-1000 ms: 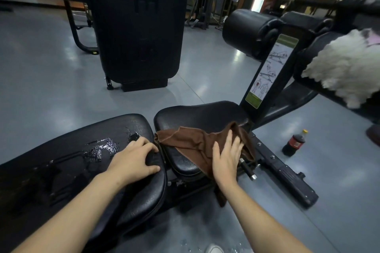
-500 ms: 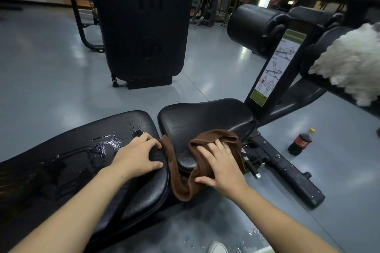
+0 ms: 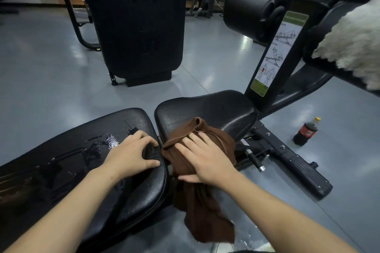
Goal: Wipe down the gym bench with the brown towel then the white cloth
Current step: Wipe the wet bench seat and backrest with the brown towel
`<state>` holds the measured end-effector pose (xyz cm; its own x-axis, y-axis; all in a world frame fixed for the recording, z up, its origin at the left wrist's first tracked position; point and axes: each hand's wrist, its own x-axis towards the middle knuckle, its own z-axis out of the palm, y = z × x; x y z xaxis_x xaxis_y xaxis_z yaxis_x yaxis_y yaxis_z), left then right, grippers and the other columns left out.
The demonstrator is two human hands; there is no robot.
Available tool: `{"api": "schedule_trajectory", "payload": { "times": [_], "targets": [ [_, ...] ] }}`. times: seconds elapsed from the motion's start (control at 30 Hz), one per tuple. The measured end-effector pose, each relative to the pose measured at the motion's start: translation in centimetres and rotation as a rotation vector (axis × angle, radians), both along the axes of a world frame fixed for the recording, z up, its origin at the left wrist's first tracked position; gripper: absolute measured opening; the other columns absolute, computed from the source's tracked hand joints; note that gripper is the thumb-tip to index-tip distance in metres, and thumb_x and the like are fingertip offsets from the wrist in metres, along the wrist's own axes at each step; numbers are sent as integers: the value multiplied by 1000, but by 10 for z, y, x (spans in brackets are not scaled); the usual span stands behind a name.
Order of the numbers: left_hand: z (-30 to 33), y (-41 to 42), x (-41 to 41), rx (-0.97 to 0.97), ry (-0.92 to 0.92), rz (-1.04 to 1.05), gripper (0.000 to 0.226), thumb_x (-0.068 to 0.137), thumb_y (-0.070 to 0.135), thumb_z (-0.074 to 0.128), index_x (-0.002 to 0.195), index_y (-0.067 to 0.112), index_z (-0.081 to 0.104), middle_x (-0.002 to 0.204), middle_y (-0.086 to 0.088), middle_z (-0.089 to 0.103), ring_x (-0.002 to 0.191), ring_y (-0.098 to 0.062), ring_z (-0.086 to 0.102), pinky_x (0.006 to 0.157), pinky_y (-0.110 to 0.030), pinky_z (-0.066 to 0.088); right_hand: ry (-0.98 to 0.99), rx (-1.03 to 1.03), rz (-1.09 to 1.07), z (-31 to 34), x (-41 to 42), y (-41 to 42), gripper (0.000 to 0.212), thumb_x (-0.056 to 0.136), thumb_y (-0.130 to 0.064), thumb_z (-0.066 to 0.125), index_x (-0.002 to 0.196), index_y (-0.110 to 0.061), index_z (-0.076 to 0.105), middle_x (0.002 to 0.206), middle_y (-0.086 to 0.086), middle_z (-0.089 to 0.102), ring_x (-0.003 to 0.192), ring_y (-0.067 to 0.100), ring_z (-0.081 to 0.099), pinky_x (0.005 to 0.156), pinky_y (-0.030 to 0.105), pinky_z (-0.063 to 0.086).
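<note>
The black gym bench has a small seat pad (image 3: 216,109) and a longer back pad (image 3: 72,160) with a wet patch (image 3: 107,141) on it. A brown towel (image 3: 197,191) lies bunched on the near edge of the seat pad and hangs down toward the floor. My right hand (image 3: 205,158) presses flat on the towel, fingers spread. My left hand (image 3: 131,154) rests on the end of the back pad, fingers curled over its edge. The fluffy white cloth (image 3: 353,41) lies on a black arm of the machine at the far right.
A dark cola bottle (image 3: 305,131) with a yellow cap stands on the grey floor right of the bench frame (image 3: 287,160). An instruction placard (image 3: 275,53) rises behind the seat. A tall black machine panel (image 3: 133,22) stands ahead. Water drops lie on the floor near me.
My right hand has dragged the towel from the seat's right side to its near left edge, bunching it so more hangs down. My left hand has stayed on the back pad.
</note>
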<state>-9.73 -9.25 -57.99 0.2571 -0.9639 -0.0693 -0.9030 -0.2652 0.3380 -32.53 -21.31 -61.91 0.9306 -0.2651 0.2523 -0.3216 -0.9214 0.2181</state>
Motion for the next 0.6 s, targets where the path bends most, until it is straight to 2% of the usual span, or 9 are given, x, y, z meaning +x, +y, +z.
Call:
{"api": "schedule_trajectory", "payload": {
  "times": [0.13, 0.27, 0.33, 0.47, 0.6],
  "targets": [
    [0, 1, -1, -7, 1, 3, 48, 77, 62, 71, 119, 48, 52, 126, 28, 39, 121, -2, 42, 88, -34, 46, -28, 47, -56, 10, -38, -41, 90, 83, -82, 40, 143, -16, 48, 143, 13, 50, 136, 38, 41, 113, 52, 26],
    [0, 2, -1, -7, -6, 0, 47, 79, 63, 69, 120, 48, 51, 126, 29, 38, 120, -1, 41, 83, -32, 43, -116, 186, -161, 7, -58, -73, 82, 91, -77, 23, 147, -22, 46, 150, 8, 46, 145, 33, 32, 117, 51, 18],
    [0, 1, -1, -3, -11, -3, 47, 79, 63, 69, 120, 49, 51, 125, 30, 38, 120, 0, 40, 81, -32, 42, -164, 218, -228, 9, -58, -81, 77, 95, -73, 18, 146, -24, 47, 149, 6, 48, 145, 31, 34, 116, 52, 20],
    [1, 1, -1, 7, -14, -5, 48, 79, 64, 69, 120, 49, 51, 125, 30, 38, 119, 0, 40, 79, -31, 41, -227, 204, -289, 14, -58, -89, 67, 99, -64, 22, 144, -24, 51, 146, 6, 51, 142, 31, 37, 118, 50, 19],
    [3, 3, -2, 10, -14, -12, 49, 79, 63, 69, 122, 47, 51, 125, 29, 38, 120, -1, 40, 78, -31, 39, -204, 199, -333, 11, -49, -75, 61, 100, -60, 25, 148, -29, 46, 150, 6, 46, 146, 31, 30, 121, 54, 15]
  ]
}}
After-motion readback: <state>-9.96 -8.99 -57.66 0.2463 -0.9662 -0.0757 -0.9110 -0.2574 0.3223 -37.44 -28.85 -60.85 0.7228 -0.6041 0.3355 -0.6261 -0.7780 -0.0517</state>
